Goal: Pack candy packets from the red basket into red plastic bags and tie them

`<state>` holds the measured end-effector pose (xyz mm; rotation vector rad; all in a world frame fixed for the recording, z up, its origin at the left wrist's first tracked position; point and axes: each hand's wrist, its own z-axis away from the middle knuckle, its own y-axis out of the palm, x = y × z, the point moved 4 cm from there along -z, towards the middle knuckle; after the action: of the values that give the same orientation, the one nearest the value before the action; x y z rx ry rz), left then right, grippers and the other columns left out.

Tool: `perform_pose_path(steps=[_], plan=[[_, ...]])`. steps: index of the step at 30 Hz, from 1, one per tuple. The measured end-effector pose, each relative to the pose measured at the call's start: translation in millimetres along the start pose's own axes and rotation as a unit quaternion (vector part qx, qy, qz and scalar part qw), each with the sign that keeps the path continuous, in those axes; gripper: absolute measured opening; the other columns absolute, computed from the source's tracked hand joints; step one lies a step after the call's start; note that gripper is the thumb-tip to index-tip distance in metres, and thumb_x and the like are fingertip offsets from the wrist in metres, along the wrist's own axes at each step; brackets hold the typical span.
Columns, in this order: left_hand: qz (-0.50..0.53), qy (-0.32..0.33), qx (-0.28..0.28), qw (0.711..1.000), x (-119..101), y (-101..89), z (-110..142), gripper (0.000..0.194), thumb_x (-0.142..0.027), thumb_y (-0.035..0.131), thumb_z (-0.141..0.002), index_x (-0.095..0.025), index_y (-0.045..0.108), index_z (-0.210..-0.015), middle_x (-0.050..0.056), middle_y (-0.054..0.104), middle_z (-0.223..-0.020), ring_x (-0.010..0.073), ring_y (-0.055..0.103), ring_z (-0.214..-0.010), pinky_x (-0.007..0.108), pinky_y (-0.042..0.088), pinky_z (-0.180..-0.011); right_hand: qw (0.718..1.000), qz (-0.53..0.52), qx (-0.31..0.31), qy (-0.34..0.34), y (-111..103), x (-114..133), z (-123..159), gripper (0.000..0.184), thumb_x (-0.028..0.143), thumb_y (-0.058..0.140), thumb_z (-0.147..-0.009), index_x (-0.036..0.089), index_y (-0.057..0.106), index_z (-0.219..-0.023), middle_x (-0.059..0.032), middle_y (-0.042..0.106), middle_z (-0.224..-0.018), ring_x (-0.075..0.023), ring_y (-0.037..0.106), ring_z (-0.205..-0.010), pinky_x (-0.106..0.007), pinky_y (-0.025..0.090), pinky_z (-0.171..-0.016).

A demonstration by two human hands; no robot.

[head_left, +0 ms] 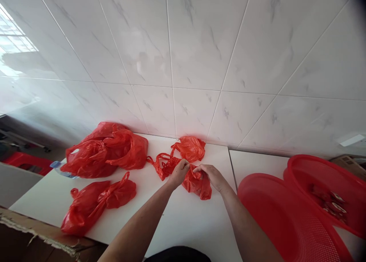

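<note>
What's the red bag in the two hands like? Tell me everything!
The red bag looks like thin, shiny, crinkled plastic. It is crumpled and bunched up, low over the white table. The left hand grips its gathered upper part, and the right hand pinches it close by. Loopy, twisted red plastic reaches out leftward, perhaps its handles. I can't tell whether anything is inside.

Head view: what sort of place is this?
Probably an indoor workroom, exact kind unclear: tiled wall, white table bearing red plastic bags, red perforated baskets at the right.
</note>
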<state>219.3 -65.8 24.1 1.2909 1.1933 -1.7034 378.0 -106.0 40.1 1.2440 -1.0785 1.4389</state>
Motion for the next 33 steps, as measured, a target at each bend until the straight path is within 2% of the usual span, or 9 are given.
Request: perform_pose_path(steps=[2, 5, 8, 11, 16, 21, 26, 29, 33], plan=[[-0.006, -0.009, -0.006, 1.0, 2.4, 1.5, -1.5, 0.018, -0.036, 0.044, -0.087, -0.021, 0.045, -0.076, -0.002, 0.055, -0.075, 0.0141, 0.052, -0.07, 0.027, 0.041, -0.065, 0.998, 0.042, -0.036, 0.008, -1.3, -6.7, -2.6, 0.02, 0.035, 0.053, -0.081, 0.022, 0.067, -0.09, 0.0001, 0.063, -0.083, -0.0148, 0.055, -0.073, -0.03, 0.043, -0.071], [-0.011, -0.008, -0.015, 1.0, 2.8, 2.8, -2.1, 0.019, -0.037, 0.046, -0.085, -0.021, 0.045, -0.075, -0.004, 0.052, -0.071, 0.0128, 0.048, -0.066, 0.026, 0.039, -0.062, 0.984, 0.124, -0.128, 0.021, -6.4, -17.1, -5.2, 0.028, 0.028, 0.058, -0.074, 0.028, 0.063, -0.102, 0.0029, 0.062, -0.075, -0.0158, 0.055, -0.068, -0.029, 0.043, -0.066], [-0.024, -0.001, -0.006, 1.0, 3.4, 3.5, -0.7, 0.016, -0.035, 0.048, -0.083, -0.021, 0.048, -0.075, -0.003, 0.053, -0.072, 0.0131, 0.049, -0.066, 0.026, 0.039, -0.062, 0.969, 0.176, -0.171, 0.024, -7.4, -23.2, -5.3, 0.016, 0.027, 0.054, -0.076, 0.028, 0.067, -0.086, 0.0014, 0.065, -0.07, -0.0168, 0.057, -0.066, -0.03, 0.042, -0.065], [-0.069, 0.02, -0.001, 0.997, 4.1, 2.2, 2.4, 0.014, -0.032, 0.049, -0.083, -0.021, 0.051, -0.076, -0.002, 0.056, -0.075, 0.0144, 0.052, -0.069, 0.027, 0.041, -0.064, 0.982, 0.108, -0.15, 0.037, -3.6, -27.0, -5.8, 0.02, 0.024, 0.049, -0.076, 0.025, 0.069, -0.078, -0.0009, 0.069, -0.076, -0.0177, 0.06, -0.069, -0.031, 0.045, -0.067], [-0.117, 0.042, -0.007, 0.992, 13.4, -9.5, 13.6, 0.008, -0.025, 0.054, -0.078, -0.02, 0.054, -0.072, 0.003, 0.059, -0.089, 0.0186, 0.055, -0.084, 0.033, 0.044, -0.077, 0.985, -0.052, -0.161, 0.041, -13.0, -38.4, -7.5, 0.036, 0.032, 0.055, -0.076, 0.021, 0.067, -0.109, -0.0057, 0.071, -0.103, -0.0209, 0.065, -0.092, -0.035, 0.051, -0.082], [-0.195, 0.05, 0.001, 0.98, 51.5, -38.3, 38.8, 0.007, -0.02, 0.055, -0.077, -0.02, 0.055, -0.07, 0.004, 0.061, -0.091, 0.0194, 0.056, -0.09, 0.035, 0.043, -0.085, 0.934, 0.107, -0.328, 0.094, -48.9, -72.1, 2.8, 0.027, 0.026, 0.056, -0.072, 0.019, 0.07, -0.094, -0.0113, 0.067, -0.11, -0.0259, 0.06, -0.108, -0.041, 0.043, -0.098], [-0.294, -0.038, -0.004, 0.955, 93.4, -60.1, 60.8, 0.008, -0.017, 0.055, -0.077, -0.02, 0.058, -0.071, 0.004, 0.062, -0.088, 0.0218, 0.056, -0.093, 0.037, 0.043, -0.087, 0.918, 0.155, -0.345, 0.121, -54.9, -102.2, 12.6, 0.023, 0.025, 0.052, -0.073, 0.019, 0.069, -0.087, -0.0117, 0.067, -0.103, -0.0274, 0.061, -0.104, -0.043, 0.042, -0.096], [-0.287, -0.047, -0.017, 0.957, 88.6, -50.9, 58.4, 0.012, -0.026, 0.055, -0.081, -0.021, 0.063, -0.088, 0.007, 0.063, -0.102, 0.0246, 0.056, -0.101, 0.041, 0.044, -0.09, 0.925, 0.166, -0.322, 0.115, -49.8, -106.4, 15.9, 0.03, 0.028, 0.053, -0.073, 0.02, 0.069, -0.097, -0.011, 0.065, -0.109, -0.0259, 0.061, -0.105, -0.04, 0.045, -0.093], [-0.273, 0.029, 0.008, 0.962, 57.3, -3.3, 40.6, 0.059, -0.03, 0.066, -0.074, -0.022, 0.05, -0.13, 0.014, 0.048, -0.136, 0.0304, 0.045, -0.125, 0.046, 0.037, -0.103, 0.927, 0.178, -0.316, 0.095, -41.8, -104.0, 25.5, 0.046, 0.034, 0.054, -0.074, 0.022, 0.061, -0.118, -0.0107, 0.056, -0.124, -0.0257, 0.057, -0.112, -0.037, 0.047, -0.092]])
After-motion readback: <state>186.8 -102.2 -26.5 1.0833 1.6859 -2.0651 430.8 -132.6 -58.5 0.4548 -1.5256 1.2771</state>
